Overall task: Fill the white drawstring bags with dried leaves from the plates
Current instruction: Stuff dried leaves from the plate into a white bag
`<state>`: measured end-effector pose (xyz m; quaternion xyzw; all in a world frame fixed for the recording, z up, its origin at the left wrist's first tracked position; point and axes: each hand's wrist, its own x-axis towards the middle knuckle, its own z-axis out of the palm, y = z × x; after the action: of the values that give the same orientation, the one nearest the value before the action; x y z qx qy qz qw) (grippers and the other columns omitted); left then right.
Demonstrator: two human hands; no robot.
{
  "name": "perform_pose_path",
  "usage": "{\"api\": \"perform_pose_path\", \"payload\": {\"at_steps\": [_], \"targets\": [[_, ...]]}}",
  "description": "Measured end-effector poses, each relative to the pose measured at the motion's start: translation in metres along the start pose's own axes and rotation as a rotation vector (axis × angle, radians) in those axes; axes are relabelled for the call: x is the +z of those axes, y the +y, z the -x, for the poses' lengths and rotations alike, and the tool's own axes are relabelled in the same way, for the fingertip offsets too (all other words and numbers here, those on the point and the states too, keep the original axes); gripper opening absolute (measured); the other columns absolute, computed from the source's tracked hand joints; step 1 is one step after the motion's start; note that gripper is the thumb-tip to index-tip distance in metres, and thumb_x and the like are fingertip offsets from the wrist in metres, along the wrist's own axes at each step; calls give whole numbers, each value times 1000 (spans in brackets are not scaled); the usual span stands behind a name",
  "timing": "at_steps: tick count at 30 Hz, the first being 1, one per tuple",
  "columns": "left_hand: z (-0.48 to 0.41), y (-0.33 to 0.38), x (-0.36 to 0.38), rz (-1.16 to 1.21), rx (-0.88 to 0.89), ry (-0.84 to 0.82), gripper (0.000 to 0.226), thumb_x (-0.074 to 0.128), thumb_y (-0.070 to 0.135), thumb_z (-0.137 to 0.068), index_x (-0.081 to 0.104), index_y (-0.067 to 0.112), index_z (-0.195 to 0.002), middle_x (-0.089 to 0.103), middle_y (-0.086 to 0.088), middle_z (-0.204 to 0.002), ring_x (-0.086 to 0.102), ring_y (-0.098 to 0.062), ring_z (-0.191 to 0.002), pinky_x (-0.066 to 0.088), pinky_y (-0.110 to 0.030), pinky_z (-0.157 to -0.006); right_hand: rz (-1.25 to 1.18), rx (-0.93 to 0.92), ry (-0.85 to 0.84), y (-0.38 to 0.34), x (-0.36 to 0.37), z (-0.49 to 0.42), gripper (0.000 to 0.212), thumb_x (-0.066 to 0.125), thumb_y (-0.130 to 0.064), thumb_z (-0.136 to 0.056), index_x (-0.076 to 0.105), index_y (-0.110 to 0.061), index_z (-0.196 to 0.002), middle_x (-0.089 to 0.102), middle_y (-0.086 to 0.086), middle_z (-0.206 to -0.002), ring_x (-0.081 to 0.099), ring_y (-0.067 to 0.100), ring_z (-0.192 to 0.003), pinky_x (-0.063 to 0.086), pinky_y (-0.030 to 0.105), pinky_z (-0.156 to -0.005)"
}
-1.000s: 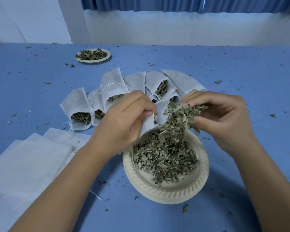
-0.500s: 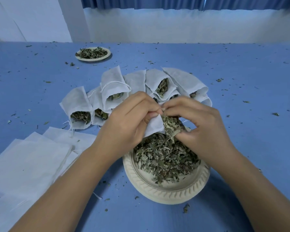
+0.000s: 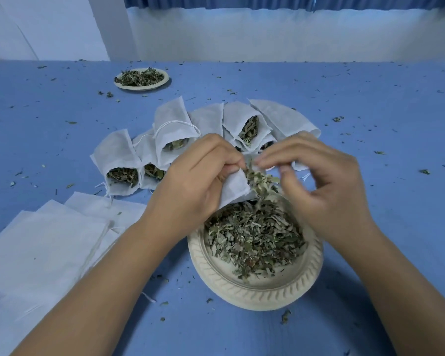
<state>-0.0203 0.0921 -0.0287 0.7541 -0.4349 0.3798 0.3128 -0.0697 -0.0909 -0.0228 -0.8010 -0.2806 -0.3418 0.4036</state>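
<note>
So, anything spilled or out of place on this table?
Yes: dried leaf crumbs are scattered all over the blue table, far from the near plate. Leaves also stick out of the bag that the left hand grips above it. The filled bags lie with mouths undrawn.

I can't make out any writing, label, brand, number or sign from here. The white cloth drawstring bags (image 3: 174, 119), the cream plate with the ribbed rim (image 3: 254, 291) and the blue table cover (image 3: 370, 98) all show plain surfaces.
</note>
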Motion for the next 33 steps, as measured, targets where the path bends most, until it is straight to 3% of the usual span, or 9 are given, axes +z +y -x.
{"api": "perform_pose_path", "payload": {"at_steps": [2, 6, 10, 14, 20, 24, 27, 30, 33], "targets": [[0, -2, -1, -4, -18, 20, 20, 48, -9, -93, 66, -7, -84, 62, -14, -81, 53, -15, -80, 35, -8, -82, -63, -45, 36, -4, -6, -1, 15, 51, -1, -85, 64, -6, -90, 66, 9, -92, 63, 27, -90, 48, 43, -77], [1, 0, 0, 12, -36, 38, 21, 47, -6, -94, 64, -7, -82, 60, -13, -79, 52, -15, -77, 36, -10, -78, 31, -153, -120, -9, 2, -1, 15, 76, -6, -79, 67, -6, -90, 64, 7, -99, 61, 18, -94, 48, 33, -82], [1, -1, -1, 31, -20, 35, 22, 46, -6, -95, 65, -6, -83, 61, -13, -80, 53, -16, -78, 37, -12, -78, -111, -67, -46, -5, 4, 0, 15, 72, 10, -78, 69, -2, -85, 63, 12, -92, 63, 23, -85, 50, 33, -70], [2, 2, 0, 47, 12, 30, 21, 47, -7, -93, 66, -7, -84, 62, -14, -80, 54, -15, -79, 38, -10, -80, -174, 11, 95, -4, 4, 2, 15, 71, 9, -79, 66, -4, -86, 65, 10, -86, 64, 21, -80, 51, 30, -71], [3, 3, 0, 101, 20, 50, 20, 49, -13, -90, 66, -7, -82, 59, -12, -79, 52, -12, -78, 36, -9, -80, -16, -30, -81, -4, 14, 4, 8, 71, -3, -83, 72, -2, -75, 65, 0, -78, 62, 21, -83, 48, 26, -79], [1, 2, -2, 71, -26, 87, 23, 46, -6, -95, 65, -7, -82, 60, -12, -79, 47, -4, -80, 35, -8, -79, -87, 10, -149, 1, 1, 0, 12, 64, -16, -85, 71, -9, -93, 66, 4, -103, 54, 32, -97, 41, 32, -89], [0, 2, -3, 56, -47, 107, 22, 46, -7, -94, 65, -7, -82, 60, -14, -79, 44, 0, -81, 33, -6, -78, -144, 71, -214, 4, -4, -3, 30, 71, -6, -79, 64, -15, -106, 58, 5, -112, 54, 30, -98, 46, 32, -77], [-1, 2, -4, 50, -52, 105, 22, 46, -8, -93, 65, -8, -81, 60, -14, -77, 43, 1, -80, 33, -6, -78, -229, 131, -182, 6, -3, -3, 28, 74, 2, -75, 64, -11, -98, 57, 6, -104, 57, 21, -89, 47, 24, -71], [0, 2, -3, 49, -34, 70, 20, 48, -9, -92, 66, -8, -83, 61, -14, -79, 44, -1, -81, 34, -6, -79, -270, 115, -88, 4, -2, -2, 18, 76, 2, -75, 66, -6, -87, 61, 8, -88, 60, 22, -82, 49, 26, -70]]}}
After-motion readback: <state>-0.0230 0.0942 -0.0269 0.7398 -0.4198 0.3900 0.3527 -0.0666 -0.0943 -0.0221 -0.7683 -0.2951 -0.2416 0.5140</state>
